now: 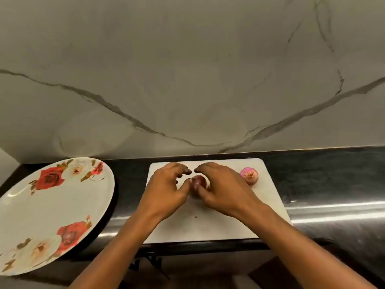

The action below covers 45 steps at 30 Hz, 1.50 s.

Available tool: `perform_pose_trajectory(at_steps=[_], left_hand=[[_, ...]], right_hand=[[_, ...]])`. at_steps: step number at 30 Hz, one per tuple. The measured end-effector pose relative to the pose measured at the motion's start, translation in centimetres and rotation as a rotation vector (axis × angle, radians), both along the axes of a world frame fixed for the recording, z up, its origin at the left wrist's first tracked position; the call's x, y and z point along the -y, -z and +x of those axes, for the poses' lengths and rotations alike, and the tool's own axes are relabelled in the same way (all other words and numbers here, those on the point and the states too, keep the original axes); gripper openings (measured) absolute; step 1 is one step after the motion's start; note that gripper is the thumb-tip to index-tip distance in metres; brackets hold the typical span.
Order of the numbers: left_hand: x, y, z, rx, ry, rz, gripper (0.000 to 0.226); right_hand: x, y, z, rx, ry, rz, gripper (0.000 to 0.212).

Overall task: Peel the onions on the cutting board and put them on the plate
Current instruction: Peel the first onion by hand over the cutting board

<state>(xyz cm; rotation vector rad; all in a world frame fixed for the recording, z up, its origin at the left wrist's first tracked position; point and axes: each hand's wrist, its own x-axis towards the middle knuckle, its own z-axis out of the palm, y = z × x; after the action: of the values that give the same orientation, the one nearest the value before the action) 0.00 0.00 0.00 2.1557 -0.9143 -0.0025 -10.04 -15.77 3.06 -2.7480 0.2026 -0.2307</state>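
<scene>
The left hand and right hand cupped the dark onion at mid cutting board, thumbs on it, fingers arched over. The plate lay well left, nearer the left hand; a second onion sat just right.

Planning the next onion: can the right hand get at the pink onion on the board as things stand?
Probably yes: the pink onion lies uncovered beside the right hand, nothing between them, though that hand must first release the dark onion.
</scene>
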Motion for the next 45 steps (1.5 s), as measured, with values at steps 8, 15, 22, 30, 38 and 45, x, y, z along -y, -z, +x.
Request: perform_pose_trajectory(at_steps=[8,15,22,30,38,45], left_hand=[[0.3,3.4,0.7,-0.047,-0.009,-0.058,0.03],[0.2,4.3,-0.7,-0.206,-0.02,-0.296,0.033],[-1.6,4.8,-1.2,-0.468,0.122,-0.563,0.037],[-2.7,4.9,-1.5,-0.579,0.107,-0.605,0.036],[-3.1,4.7,-1.5,-0.563,0.103,-0.562,0.031],[-2.9,5.4,-0.4,-0.58,0.083,-0.568,0.032]], right_hand=[[1.5,3.4,1.9,-0.02,-0.152,-0.204,0.038],[1.2,4.9,1.6,0.206,-0.146,-0.269,0.029],[-1.4,6.8,-0.4,0.468,-0.106,-0.056,0.052],[-3.5,8.0,-1.3,0.586,-0.05,0.364,0.048],[-3.6,8.1,-0.8,0.641,-0.119,0.381,0.024],[-2.7,8.6,0.5,0.626,-0.165,0.306,0.028]])
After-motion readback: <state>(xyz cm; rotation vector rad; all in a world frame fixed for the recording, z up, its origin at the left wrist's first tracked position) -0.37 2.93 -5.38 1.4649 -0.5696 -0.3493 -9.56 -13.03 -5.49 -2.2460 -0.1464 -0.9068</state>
